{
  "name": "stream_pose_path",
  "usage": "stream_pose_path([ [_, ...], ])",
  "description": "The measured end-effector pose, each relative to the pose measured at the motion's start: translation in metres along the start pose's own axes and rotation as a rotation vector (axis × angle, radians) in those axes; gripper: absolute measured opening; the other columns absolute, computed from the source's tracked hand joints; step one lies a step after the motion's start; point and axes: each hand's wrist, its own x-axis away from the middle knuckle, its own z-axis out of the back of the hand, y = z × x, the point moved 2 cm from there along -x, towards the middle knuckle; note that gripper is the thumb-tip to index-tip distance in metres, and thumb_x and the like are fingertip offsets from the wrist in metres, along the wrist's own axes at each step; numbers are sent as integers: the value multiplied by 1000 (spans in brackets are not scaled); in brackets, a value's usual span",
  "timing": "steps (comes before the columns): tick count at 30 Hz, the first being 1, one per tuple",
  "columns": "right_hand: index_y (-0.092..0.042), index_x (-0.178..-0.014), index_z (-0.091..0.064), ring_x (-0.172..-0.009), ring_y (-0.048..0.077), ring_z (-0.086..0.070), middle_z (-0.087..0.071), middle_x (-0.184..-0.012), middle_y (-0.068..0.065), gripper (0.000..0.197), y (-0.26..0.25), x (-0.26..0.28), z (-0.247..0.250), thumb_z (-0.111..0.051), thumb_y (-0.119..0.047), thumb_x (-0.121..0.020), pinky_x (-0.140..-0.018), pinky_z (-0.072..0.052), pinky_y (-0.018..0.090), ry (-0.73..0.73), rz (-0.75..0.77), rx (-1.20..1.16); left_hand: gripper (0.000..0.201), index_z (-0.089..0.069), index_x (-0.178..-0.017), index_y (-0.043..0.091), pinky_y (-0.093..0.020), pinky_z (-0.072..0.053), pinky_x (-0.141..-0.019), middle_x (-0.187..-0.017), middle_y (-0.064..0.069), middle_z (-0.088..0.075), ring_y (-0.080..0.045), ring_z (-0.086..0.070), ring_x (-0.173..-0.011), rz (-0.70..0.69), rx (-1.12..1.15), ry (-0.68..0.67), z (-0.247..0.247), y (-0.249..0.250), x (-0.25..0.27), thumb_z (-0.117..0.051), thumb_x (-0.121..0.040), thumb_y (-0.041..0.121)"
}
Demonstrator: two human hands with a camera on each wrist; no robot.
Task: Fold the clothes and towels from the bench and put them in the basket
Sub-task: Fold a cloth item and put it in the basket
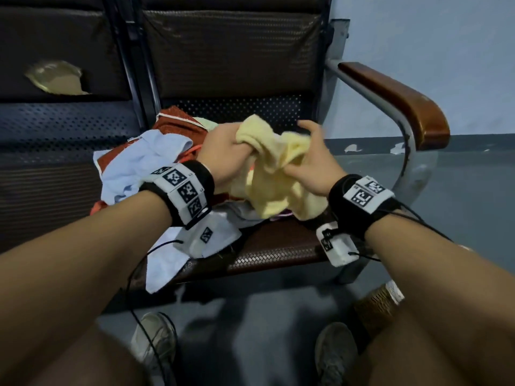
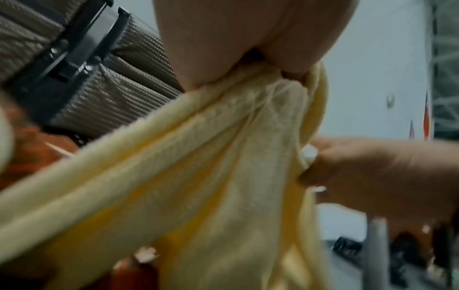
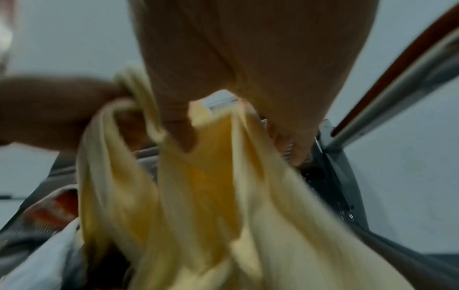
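Observation:
A crumpled pale yellow towel (image 1: 274, 174) hangs above the bench seat (image 1: 281, 246), held by both hands. My left hand (image 1: 223, 151) grips a bunched part of it in a fist. My right hand (image 1: 313, 162) pinches an edge between thumb and fingers, close to the left hand. In the left wrist view the yellow towel (image 2: 198, 176) streams down from my left hand (image 2: 248, 49), and my right hand (image 2: 372, 176) holds its side. In the right wrist view my right hand (image 3: 248, 68) pinches the yellow towel (image 3: 211, 196) near a white label (image 3: 219, 102).
More clothes are piled on the seat's left: a light blue shirt (image 1: 139, 162), a red-orange garment (image 1: 178, 123) and white cloth (image 1: 164, 263). A wooden armrest (image 1: 390, 98) bounds the right side. A brown woven basket (image 1: 376, 305) shows on the floor beside my right forearm.

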Motion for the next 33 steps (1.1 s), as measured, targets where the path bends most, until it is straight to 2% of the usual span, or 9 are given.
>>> stream_pose_path([
  [2,-26,-144,-32,-123,17,-51,-49,-133,4,95,-8,6,-11,-75,-42,-60,-99,-44,27,-132,140,16,22,-70,-90,15,-39,-53,-84,-92,0,-73,-17,-67,-91,34,179,-18,-9,15,-3,-55,-77,24],
  [4,-25,-123,-56,-108,12,-60,-63,-116,-1,59,-15,6,-19,-68,-38,-67,-90,-47,21,-182,166,-36,16,-61,-89,22,-33,-50,-74,-87,6,-67,-10,-62,-81,113,253,11,-13,16,-5,-60,-75,29],
  [8,-25,-101,-62,-97,15,-66,-68,-99,-5,19,-14,-3,-15,-62,-21,-82,-92,-54,39,16,-46,-247,38,-51,-102,27,-28,-42,-66,-90,11,-60,-6,-57,-84,266,8,126,-9,-9,-4,-73,-75,43],
  [13,-18,-90,-77,-84,19,-76,-79,-91,2,30,-11,-3,-4,-75,-43,-73,-71,-59,34,3,-270,-529,32,-68,-81,15,-24,-40,-52,-66,8,-62,-13,-57,-58,256,-153,-10,-11,-32,4,-70,-86,46],
  [17,-16,-96,-77,-89,22,-75,-79,-93,2,42,-3,-3,5,-73,-52,-75,-87,-60,41,90,-431,-495,46,-65,-78,4,-32,-38,-64,-69,-9,-54,-20,-47,-63,290,150,-98,-17,-25,8,-49,-102,40],
  [22,-11,-109,-73,-96,27,-74,-78,-101,8,37,-5,3,0,-67,-41,-88,-94,-58,47,1,-482,-585,51,-58,-104,27,-25,-50,-68,-85,13,-64,-6,-60,-71,244,299,-224,-31,-13,16,-73,-73,65],
  [25,-10,-98,-77,-88,24,-76,-79,-93,8,35,-12,2,-1,-70,-42,-85,-87,-60,45,-16,-445,-615,73,-48,-126,28,-33,-54,-89,-110,9,-65,-10,-64,-100,91,-10,-302,-43,-20,24,-86,-66,46],
  [29,-16,-90,-78,-92,21,-73,-78,-91,2,28,-4,0,5,-74,-42,-81,-87,-59,41,73,-355,-378,35,-53,-106,22,-47,-54,-84,-100,1,-69,-22,-66,-93,106,-36,-104,-33,-25,18,-76,-80,27],
  [33,-19,-99,-69,-95,17,-67,-71,-97,-2,25,11,0,11,-73,-38,-84,-88,-57,38,135,-325,-188,63,-56,-96,25,-36,-55,-76,-92,7,-70,-14,-66,-86,101,-86,-254,-25,-19,18,-85,-55,62],
])
